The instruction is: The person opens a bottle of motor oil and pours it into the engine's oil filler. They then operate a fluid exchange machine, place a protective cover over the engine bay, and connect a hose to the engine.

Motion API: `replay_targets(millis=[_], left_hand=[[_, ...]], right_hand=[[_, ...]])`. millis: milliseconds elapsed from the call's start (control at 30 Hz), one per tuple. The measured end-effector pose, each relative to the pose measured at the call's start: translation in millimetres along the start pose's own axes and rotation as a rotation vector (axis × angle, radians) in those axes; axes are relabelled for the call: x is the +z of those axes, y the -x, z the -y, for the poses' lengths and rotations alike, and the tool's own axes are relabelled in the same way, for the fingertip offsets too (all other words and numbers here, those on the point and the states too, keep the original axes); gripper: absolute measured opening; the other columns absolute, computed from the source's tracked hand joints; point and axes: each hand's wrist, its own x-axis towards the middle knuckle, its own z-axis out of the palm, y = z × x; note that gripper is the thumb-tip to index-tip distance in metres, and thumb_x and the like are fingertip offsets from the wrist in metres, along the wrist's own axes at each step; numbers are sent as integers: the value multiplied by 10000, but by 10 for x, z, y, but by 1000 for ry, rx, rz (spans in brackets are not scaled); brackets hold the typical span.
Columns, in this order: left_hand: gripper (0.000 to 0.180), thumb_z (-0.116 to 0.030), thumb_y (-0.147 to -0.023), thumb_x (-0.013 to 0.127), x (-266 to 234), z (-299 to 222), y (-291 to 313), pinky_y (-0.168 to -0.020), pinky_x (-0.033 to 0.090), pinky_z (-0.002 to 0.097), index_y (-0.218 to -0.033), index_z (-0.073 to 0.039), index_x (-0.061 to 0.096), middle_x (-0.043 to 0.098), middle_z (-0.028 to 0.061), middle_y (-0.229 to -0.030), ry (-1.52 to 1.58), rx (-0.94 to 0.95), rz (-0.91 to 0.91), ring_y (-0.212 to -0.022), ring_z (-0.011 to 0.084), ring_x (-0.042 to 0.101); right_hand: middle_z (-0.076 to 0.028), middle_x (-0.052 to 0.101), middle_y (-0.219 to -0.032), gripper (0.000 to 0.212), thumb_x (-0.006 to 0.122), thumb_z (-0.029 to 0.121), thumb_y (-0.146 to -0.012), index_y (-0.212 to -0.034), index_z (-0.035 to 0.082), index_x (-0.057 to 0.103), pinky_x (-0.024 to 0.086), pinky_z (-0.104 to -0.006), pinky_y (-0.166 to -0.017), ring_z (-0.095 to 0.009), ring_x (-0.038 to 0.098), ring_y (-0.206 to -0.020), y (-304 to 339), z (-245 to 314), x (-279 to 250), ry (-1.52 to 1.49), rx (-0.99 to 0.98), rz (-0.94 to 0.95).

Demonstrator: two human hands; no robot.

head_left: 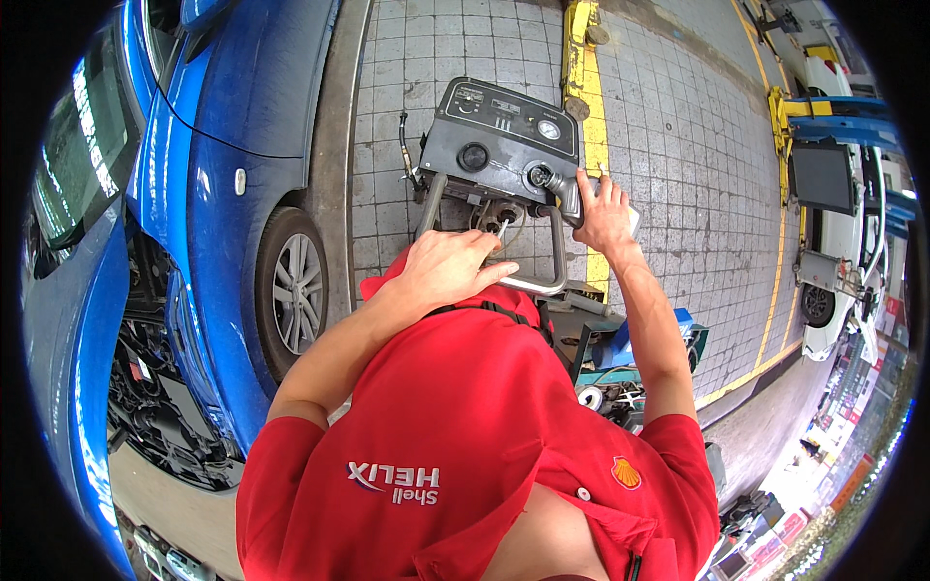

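A dark grey service machine (499,131) with a control panel, a round gauge and a metal push handle (559,254) stands before me. My right hand (605,215) is closed around a tilted bottle, mostly hidden by the hand. Its grey neck or spout (565,191) points into a round filler opening (539,175) on the machine's right side. My left hand (448,263) is over the near part of the handle, thumb and fingers apart. Beyond its fingertips sit a thin white piece and metal fittings inside the handle frame; whether the hand touches them I cannot tell.
A blue car (237,184) with a front wheel (294,281) and an exposed engine bay stands at left. Close by on the right is a tool cart (591,353) with a blue container. A yellow lift post (581,68) rises behind the machine. Farther right, a white vehicle (828,242).
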Motion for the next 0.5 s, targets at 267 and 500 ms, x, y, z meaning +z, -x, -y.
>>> replay_targets(millis=[267, 500], left_hand=[[559, -604, -1063, 737, 13, -1, 2, -756, 645, 506, -1157, -57, 806, 839, 127, -1020, 2, 1, -11, -891, 356, 821], [565, -609, -1068, 726, 9, -4, 2, -757, 642, 512, -1147, -56, 802, 833, 129, -1011, -1, -3, -5, -891, 359, 818]], right_hand=[[-338, 473, -1645, 1446, 1029, 316, -673, -1852, 215, 197, 413, -655, -1269, -540, 523, -1467, 1, 2, -7, 16, -9, -9], [-348, 465, -1666, 1428, 1012, 310, -679, -1851, 210, 203, 407, -659, -1278, -546, 519, -1479, -5, 0, 2, 20, -14, -14]])
